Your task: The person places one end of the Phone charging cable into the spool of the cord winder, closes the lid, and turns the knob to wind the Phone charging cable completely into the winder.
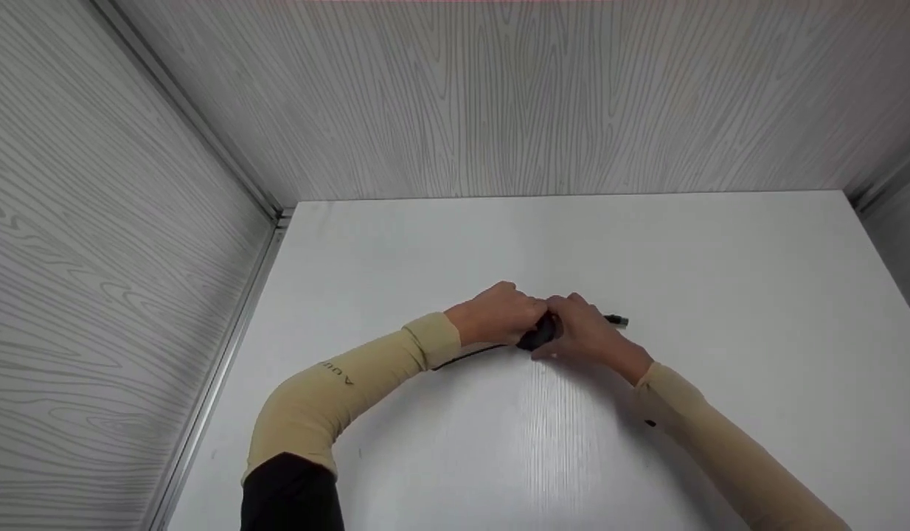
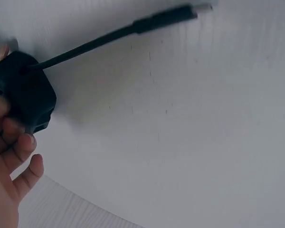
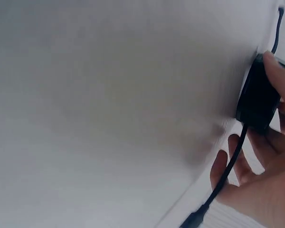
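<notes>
Near the middle of the white table, both hands hold a small black box [image 1: 540,333] with a thin cable coming out of either side. My left hand [image 1: 499,313] grips its left side, with fingers curled at the box [image 2: 26,92] in the left wrist view. From the right, my right hand [image 1: 589,332] pinches it, its thumb along one face of the box [image 3: 259,95] and fingers beneath. One cable [image 1: 473,355] trails to the left; a plug [image 1: 617,321] with a metal tip sticks out beyond the right hand. Part of the box is hidden by the fingers.
The white tabletop [image 1: 396,243] meets a grey wood-grain panel [image 1: 499,103] at the back. Another such panel [image 1: 116,258] stands along the left side, with a metal rail [image 1: 204,413] at its foot. A further panel [image 1: 897,214] rises at the right edge.
</notes>
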`<state>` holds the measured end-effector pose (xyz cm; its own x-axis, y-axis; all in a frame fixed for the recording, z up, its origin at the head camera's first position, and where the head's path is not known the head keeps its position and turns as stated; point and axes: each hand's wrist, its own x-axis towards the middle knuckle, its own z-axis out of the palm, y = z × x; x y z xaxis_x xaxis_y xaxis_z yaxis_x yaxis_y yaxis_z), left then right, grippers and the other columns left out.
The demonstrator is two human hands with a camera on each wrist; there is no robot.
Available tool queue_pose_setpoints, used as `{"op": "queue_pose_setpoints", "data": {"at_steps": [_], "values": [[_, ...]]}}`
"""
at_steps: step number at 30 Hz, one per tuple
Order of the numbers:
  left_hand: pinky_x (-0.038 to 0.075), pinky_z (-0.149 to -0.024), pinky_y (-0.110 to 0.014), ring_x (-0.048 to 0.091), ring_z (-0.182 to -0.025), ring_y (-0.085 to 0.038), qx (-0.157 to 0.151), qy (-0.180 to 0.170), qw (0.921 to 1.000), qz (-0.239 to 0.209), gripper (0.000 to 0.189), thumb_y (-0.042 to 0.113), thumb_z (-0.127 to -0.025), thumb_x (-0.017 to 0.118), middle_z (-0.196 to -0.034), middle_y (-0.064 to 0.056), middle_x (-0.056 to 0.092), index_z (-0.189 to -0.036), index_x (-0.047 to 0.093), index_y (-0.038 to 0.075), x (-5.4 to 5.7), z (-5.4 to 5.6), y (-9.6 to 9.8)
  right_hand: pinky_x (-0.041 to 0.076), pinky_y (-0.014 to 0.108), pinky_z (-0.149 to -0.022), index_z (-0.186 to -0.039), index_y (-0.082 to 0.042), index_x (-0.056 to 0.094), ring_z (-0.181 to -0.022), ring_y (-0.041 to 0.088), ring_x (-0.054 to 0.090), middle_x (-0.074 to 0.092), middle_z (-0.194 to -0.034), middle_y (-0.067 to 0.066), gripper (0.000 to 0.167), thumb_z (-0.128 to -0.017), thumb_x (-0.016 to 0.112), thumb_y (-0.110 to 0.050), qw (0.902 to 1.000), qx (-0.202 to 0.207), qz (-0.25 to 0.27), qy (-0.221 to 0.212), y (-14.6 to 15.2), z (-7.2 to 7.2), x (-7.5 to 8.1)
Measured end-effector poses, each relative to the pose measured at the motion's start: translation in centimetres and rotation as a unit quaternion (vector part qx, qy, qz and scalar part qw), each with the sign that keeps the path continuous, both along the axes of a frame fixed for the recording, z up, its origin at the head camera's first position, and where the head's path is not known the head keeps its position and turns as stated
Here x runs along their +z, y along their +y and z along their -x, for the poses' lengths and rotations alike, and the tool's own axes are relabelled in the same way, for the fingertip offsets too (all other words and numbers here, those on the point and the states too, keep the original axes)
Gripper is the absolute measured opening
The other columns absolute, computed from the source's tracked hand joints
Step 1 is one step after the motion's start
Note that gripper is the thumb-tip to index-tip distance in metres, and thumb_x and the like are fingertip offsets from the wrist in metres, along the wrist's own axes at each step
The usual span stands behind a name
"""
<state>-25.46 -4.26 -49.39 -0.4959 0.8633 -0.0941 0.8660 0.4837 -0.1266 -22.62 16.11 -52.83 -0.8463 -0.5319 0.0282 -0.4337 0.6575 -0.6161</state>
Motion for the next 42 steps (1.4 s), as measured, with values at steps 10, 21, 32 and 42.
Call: {"op": "queue_pose_setpoints", "data": {"at_steps": [10, 21, 32, 42], "values": [[0.055, -0.077, -0.038, 0.062, -0.073, -0.016, 0.087, -0.025, 0.9959, 0.007, 0.033, 0.043, -0.103, 0.066, -0.089, -0.002, 0.076, -0.109, 0.067, 0.011, 0.0, -1.0, 0.6, 0.041, 0.061, -0.104, -0.123, -0.015, 0.072, -0.107, 0.031, 0.061, 0.075, -0.113, 0.004, 0.064, -0.072, 0.097, -0.045, 0.9975, -0.043, -0.025, 0.051, -0.5, -0.5, -0.5], [0.06, -0.075, -0.042, 0.07, -0.086, -0.02, 0.327, -0.123, 0.9309, -0.105, 0.015, 0.021, -0.096, 0.065, -0.099, -0.004, 0.075, -0.102, 0.073, 0.011, 0.6, -3.2, 2.7, 0.039, 0.067, -0.112, -0.131, -0.009, 0.069, -0.115, 0.033, 0.067, 0.075, -0.118, 0.011, 0.057, -0.084, 0.088, -0.036, 0.9931, -0.087, -0.025, 0.074, -2.4, -1.0, -0.6], [0.059, -0.075, -0.04, 0.069, -0.085, -0.021, 0.318, -0.143, 0.9301, -0.116, 0.027, 0.023, -0.101, 0.066, -0.101, -0.01, 0.075, -0.119, 0.064, 0.003, 0.6, -3.7, 2.2, 0.04, 0.033, -0.084, -0.157, -0.002, 0.046, -0.094, 0.022, 0.043, 0.056, -0.107, 0.017, 0.079, -0.089, 0.085, -0.015, 0.9986, 0.051, 0.011, 0.009, -1.3, 0.1, 0.4], [0.064, -0.078, -0.04, 0.077, -0.092, -0.025, 0.219, -0.094, 0.9696, -0.055, 0.045, 0.037, -0.107, 0.062, -0.106, -0.013, 0.078, -0.132, 0.056, 0.0, 0.0, -3.5, 1.5, 0.045, 0.048, -0.102, -0.136, 0.001, 0.06, -0.111, 0.032, 0.056, 0.066, -0.124, 0.02, 0.064, -0.085, 0.09, -0.023, 0.9949, 0.099, -0.012, -0.014, -0.7, 2.1, 1.4]]}}
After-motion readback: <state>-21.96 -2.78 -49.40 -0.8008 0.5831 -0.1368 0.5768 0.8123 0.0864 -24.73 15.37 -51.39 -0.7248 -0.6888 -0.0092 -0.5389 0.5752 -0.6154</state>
